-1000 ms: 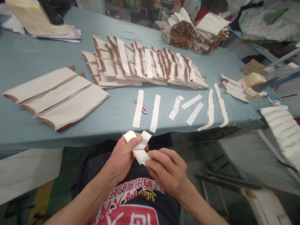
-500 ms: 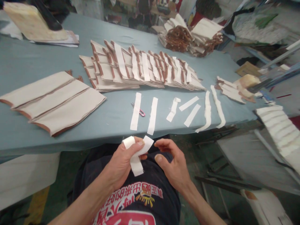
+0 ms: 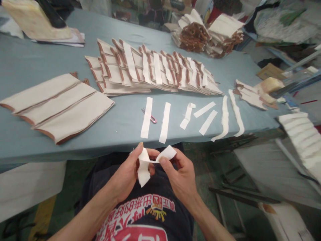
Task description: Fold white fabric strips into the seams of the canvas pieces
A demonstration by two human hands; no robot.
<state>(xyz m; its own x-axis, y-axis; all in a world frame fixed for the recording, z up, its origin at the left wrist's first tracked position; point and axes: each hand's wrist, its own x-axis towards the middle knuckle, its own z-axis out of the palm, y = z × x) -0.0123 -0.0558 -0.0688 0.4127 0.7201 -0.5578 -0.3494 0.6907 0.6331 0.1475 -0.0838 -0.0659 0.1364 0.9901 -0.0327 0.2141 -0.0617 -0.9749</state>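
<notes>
Over my lap, just below the table's near edge, my left hand [image 3: 127, 175] and my right hand [image 3: 179, 177] both pinch white fabric strips [image 3: 144, 167]. The left fingers grip the hanging lower part. The right thumb and forefinger hold the upper end, which sticks out to the right. Several more white strips [image 3: 165, 122] lie flat on the blue table [image 3: 25, 140] right in front of my hands. A small pair of thread snips [image 3: 151, 117] with a pink handle lies between two of them.
A fanned row of beige pieces with brown edging [image 3: 155, 72] crosses the table's middle. Three large beige panels [image 3: 56, 107] lie at the left. Bundles of similar pieces [image 3: 208, 33] sit at the far right. A stack of white strips [image 3: 304, 140] rests on a side surface at right.
My right hand let go of the strips, then came back and pinched the upper end. The strips rose toward the table edge and spread between both hands.
</notes>
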